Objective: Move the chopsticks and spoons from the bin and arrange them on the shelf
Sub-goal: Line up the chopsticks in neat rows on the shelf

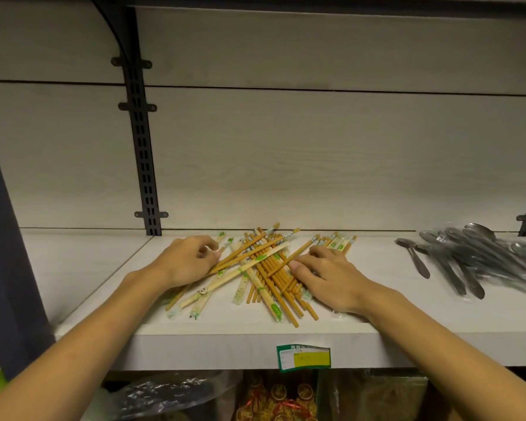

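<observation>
A loose, crossed heap of chopsticks, brown bare ones and pale paper-wrapped ones, lies on the white shelf in the middle. My left hand rests on the heap's left side, fingers curled around a few sticks. My right hand lies flat on the heap's right side, fingers pressing on the brown sticks. A pile of metal spoons in clear wrap lies on the shelf at the far right, apart from both hands. The bin is out of view.
A black slotted upright runs down the back panel left of the heap. A green and yellow price label sticks to the shelf's front edge. Packaged goods fill the shelf below. A dark post stands at left.
</observation>
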Motion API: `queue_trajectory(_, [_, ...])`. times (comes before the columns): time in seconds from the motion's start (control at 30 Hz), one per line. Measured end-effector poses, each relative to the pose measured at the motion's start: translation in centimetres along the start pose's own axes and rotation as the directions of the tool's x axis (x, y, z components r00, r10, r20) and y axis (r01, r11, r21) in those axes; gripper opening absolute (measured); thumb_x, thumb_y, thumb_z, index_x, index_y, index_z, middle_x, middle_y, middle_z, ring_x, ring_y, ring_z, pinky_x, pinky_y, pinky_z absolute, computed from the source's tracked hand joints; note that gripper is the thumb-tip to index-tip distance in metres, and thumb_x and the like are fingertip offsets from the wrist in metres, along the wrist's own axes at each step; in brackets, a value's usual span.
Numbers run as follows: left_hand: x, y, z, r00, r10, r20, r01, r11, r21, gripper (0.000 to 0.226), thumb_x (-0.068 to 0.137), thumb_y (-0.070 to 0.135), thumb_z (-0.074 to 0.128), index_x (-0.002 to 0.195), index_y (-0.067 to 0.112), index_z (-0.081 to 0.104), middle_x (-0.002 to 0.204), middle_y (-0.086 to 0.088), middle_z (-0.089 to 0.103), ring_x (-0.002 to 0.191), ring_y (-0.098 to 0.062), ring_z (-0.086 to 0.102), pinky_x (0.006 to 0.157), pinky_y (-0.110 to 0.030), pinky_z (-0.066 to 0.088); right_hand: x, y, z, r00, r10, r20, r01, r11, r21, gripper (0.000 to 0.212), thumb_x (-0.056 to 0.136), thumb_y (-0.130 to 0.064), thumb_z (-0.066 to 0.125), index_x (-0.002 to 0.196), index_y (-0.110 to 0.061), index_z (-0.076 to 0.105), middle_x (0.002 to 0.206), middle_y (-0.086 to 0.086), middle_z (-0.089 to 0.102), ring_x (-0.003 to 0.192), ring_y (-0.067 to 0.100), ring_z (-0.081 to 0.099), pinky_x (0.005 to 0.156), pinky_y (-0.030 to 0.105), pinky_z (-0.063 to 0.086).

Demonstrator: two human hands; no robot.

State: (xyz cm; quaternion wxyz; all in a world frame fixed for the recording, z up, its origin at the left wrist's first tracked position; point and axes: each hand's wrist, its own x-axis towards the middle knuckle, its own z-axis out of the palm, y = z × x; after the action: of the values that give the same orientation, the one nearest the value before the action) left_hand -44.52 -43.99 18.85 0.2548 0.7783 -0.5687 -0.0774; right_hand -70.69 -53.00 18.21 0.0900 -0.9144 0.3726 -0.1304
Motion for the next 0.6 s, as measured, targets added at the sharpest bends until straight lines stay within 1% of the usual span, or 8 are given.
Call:
queue_trajectory(0.07, [-0.3,0.2,0.1,0.998,0.039,0.057,-0.039,0.999,-0.002,0.033,0.098,0.043,0.045,0.125,0.030,0.058,0.129,0.005,0.059,0.118,-0.016,0.054,0.100,-0.031,0.041,0.0,0.1,0.0,1.000,-0.005,0.003,0.005,1.000,-0.001,0.047,0.100,-0.052,0.023,0.141,-0.038,0.043,0.154,0.002,0.032,0.145,0.023,0.015,0.114,0.039,0.015])
queue_trajectory(0.17, [-0.7,0.4,-0.1,0.993,0.056,0.106,-0.052,0.998,-0.041,0.036,0.099,0.048,0.037,0.125,0.034,0.057,0.128,0.009,0.059,0.116,-0.014,0.052,0.100,-0.031,0.039,0.3,0.4,0.3,1.000,-0.006,-0.016,0.007,1.000,0.022,0.049,0.099,-0.055,0.024,0.144,-0.040,0.036,0.153,0.002,0.032,0.143,0.025,0.018,0.114,0.042,0.018])
queue_trajectory(0.27, [-1.5,0.9,0.0,0.985,0.075,0.154,-0.063,0.995,-0.081,0.038,0.097,0.051,0.040,0.128,0.034,0.054,0.129,0.014,0.053,0.119,-0.010,0.048,0.098,-0.025,0.034,0.6,0.7,0.5,0.999,-0.002,-0.037,0.005,0.998,0.064,0.051,0.098,-0.055,0.026,0.148,-0.046,0.019,0.151,0.001,0.034,0.141,0.026,0.024,0.114,0.044,0.022])
queue_trajectory(0.33, [-1.9,1.4,0.4,0.977,0.108,0.183,-0.094,0.992,-0.083,0.040,0.096,0.053,0.041,0.130,0.035,0.053,0.130,0.016,0.051,0.122,-0.009,0.047,0.101,-0.026,0.034,0.6,0.4,0.4,1.000,-0.022,-0.002,0.022,0.998,0.067,0.048,0.099,-0.050,0.026,0.147,-0.052,0.016,0.149,0.000,0.035,0.139,0.025,0.024,0.114,0.044,0.020])
queue_trajectory(0.4, [-2.1,2.1,0.8,0.972,0.141,0.185,-0.122,0.986,-0.112,0.042,0.095,0.055,0.042,0.130,0.036,0.054,0.137,0.015,0.049,0.127,-0.010,0.045,0.105,-0.027,0.033,0.6,-0.2,0.2,0.998,-0.054,0.036,0.051,0.996,0.079,0.047,0.101,-0.042,0.026,0.146,-0.050,0.021,0.149,-0.001,0.035,0.138,0.021,0.024,0.115,0.039,0.017])
queue_trajectory(0.47, [-2.4,2.9,1.0,0.967,0.159,0.197,-0.131,0.980,-0.151,0.043,0.095,0.057,0.040,0.129,0.036,0.056,0.138,0.016,0.049,0.128,-0.009,0.044,0.105,-0.026,0.032,0.4,-0.9,-0.1,0.994,-0.098,0.039,0.094,0.990,0.108,0.044,0.102,-0.036,0.029,0.145,-0.044,0.033,0.149,-0.002,0.036,0.137,0.016,0.025,0.112,0.033,0.016])
queue_trajectory(0.53, [-2.6,3.7,1.3,0.964,0.171,0.206,-0.141,0.978,-0.151,0.044,0.095,0.056,0.040,0.130,0.034,0.056,0.133,0.016,0.052,0.125,-0.008,0.046,0.101,-0.024,0.034,0.2,-1.2,-0.1,0.991,-0.132,0.022,0.127,0.981,0.148,0.041,0.101,-0.034,0.034,0.140,-0.038,0.044,0.148,-0.004,0.037,0.137,0.014,0.026,0.112,0.031,0.019])
queue_trajectory(0.6, [-3.0,4.4,1.5,0.962,0.186,0.199,-0.161,0.978,-0.135,0.044,0.096,0.054,0.041,0.130,0.031,0.056,0.130,0.012,0.054,0.119,-0.008,0.048,0.096,-0.023,0.035,0.1,-1.3,-0.2,0.988,-0.151,0.006,0.147,0.972,0.185,0.037,0.099,-0.034,0.039,0.134,-0.033,0.053,0.145,-0.007,0.041,0.135,0.012,0.032,0.113,0.031,0.024])
